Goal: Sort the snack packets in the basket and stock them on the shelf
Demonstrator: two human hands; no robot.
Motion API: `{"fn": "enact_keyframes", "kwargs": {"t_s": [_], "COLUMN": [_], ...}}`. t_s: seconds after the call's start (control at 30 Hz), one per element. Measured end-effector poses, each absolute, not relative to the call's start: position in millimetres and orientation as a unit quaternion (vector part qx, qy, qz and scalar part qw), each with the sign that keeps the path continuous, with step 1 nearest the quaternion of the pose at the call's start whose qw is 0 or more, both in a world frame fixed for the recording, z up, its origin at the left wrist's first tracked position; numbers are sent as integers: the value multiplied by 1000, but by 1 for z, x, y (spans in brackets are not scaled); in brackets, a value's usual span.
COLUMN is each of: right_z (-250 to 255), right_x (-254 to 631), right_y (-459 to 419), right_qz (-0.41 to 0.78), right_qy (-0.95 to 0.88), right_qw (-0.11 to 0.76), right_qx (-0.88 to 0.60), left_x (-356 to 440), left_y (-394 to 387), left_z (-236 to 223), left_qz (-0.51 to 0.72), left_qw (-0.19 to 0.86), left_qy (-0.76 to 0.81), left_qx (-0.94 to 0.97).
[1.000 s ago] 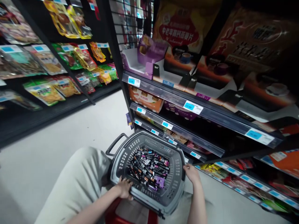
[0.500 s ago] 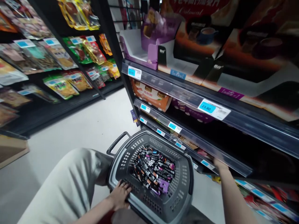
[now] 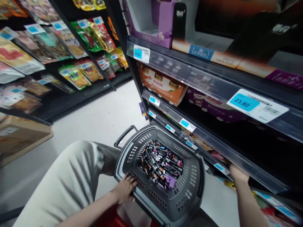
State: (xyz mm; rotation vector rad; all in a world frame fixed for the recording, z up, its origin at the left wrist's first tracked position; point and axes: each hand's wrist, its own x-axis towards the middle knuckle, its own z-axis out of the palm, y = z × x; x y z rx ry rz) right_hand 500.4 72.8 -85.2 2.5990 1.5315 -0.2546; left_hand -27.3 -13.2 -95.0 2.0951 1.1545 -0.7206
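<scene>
A dark grey plastic shopping basket (image 3: 187, 201) rests close to my body, its carrying handle (image 3: 125, 136) lying out to the far left side. Inside is a heap of slim, dark stick sachets (image 3: 159, 164) along with a small purple packet (image 3: 169, 181). My left hand (image 3: 126, 188) is closed over the basket's near left rim, fingers hooked inside. To the right, my right hand (image 3: 237, 173) reaches in beneath a shelf with a clear front strip (image 3: 213, 138). Its fingers are hidden there, close to a reddish-pink item (image 3: 217, 155), and whether they hold anything does not show.
Shelves on the right carry an orange carton (image 3: 163, 83), purple cartons (image 3: 210, 104) and a large 23.80 price tag (image 3: 257, 105). Bagged snacks (image 3: 74, 76) line the left rack. A cardboard box (image 3: 23, 135) stands on the floor at left. My bent knee (image 3: 80, 157) is beside the basket.
The view has shifted closer to the right shelves, so their tags and cartons look larger. My right hand has slipped further under the shelf; my left hand stays on the rim.
</scene>
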Motion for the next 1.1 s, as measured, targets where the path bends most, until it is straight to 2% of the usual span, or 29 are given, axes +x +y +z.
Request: {"fn": "enact_keyframes", "kwargs": {"t_s": [0.13,0.23,0.33,0.4,0.5,0.57,0.63,0.77,0.97,1.1], "right_z": [-57,-32,-2,19,38,40,37,36,44,31], "right_x": [467,437,400,364,292,242,202,172,186,188], "right_y": [51,29,9,-4,-23,-35,-45,-65,-98,-110], "right_qz": [-59,-123,-215,-323,-519,-618,-670,-681,-645,-602], "right_qy": [507,429,360,368,400,406,396,381,402,334], "right_qw": [125,159,161,104,-63,-125,-161,-244,-296,-414], "right_qx": [851,881,893,866,753,661,607,576,579,595], "left_x": [-24,-19,-12,-7,-3,-4,-6,-12,-13,-13], "left_y": [-8,4,20,28,32,29,25,19,17,13], "left_z": [-88,-74,-53,-36,-10,4,10,4,-2,1], "left_qz": [-242,-205,-97,12,140,186,187,130,163,176], "left_qw": [311,352,430,491,593,642,676,763,809,827], "left_qy": [448,464,469,448,390,333,287,286,299,269], "left_qx": [803,786,765,747,691,666,653,565,478,460]}}
